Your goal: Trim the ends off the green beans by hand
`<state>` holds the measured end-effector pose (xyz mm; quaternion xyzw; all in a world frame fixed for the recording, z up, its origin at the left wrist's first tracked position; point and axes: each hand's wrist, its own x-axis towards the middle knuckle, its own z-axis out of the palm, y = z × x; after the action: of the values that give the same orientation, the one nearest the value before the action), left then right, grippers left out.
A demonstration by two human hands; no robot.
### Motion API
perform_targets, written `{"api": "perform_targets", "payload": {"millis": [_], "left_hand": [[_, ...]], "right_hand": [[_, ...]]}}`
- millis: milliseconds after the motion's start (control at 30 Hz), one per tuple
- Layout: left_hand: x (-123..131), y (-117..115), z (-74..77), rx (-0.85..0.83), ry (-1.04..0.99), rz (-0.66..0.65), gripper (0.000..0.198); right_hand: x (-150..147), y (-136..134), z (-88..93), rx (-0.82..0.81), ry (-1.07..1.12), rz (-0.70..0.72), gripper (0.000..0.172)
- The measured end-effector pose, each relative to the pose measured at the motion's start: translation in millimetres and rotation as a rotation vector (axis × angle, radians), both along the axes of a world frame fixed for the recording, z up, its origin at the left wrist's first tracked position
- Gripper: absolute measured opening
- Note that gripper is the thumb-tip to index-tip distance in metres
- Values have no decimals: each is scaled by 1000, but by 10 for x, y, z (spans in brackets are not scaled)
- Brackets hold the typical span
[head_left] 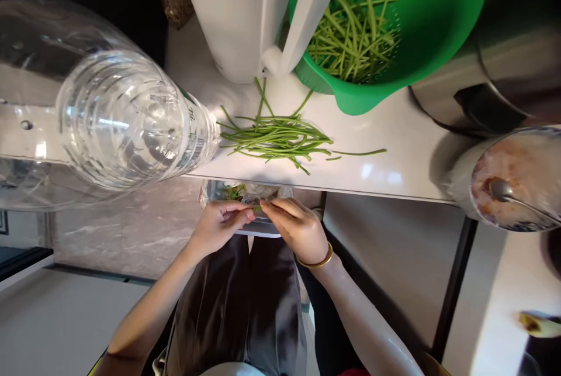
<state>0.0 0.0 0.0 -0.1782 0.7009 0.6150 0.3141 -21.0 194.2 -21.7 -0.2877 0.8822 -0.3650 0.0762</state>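
My left hand (223,223) and my right hand (300,228) meet over a bin (258,228) below the counter edge. Between their fingertips is a short piece of green stem (257,207), pinched from both sides; its ends are hidden by the fingers. A loose pile of thin green stems (280,137) lies on the white counter just beyond my hands, with a few strays to its right. Behind it, a green colander (438,31) holds many more cut stems (355,42). Leafy scraps and plastic show inside the bin.
A large clear water bottle (131,118) stands at the left of the counter (394,171). A white pitcher (236,13) with a handle stands behind the pile. To the right are a metal appliance (495,78) and a bowl of pinkish food (517,171) with a spoon (502,189).
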Motion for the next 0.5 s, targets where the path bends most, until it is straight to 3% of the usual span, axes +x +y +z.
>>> {"api": "perform_targets", "payload": {"millis": [233,500], "left_hand": [[59,19,-114,-10,3,25,25],[-9,-7,-169,138,-131,111,22]], "right_hand": [[-6,4,-78,31,3,92,24],[60,-22,-147,-127,-118,-8,19]]}}
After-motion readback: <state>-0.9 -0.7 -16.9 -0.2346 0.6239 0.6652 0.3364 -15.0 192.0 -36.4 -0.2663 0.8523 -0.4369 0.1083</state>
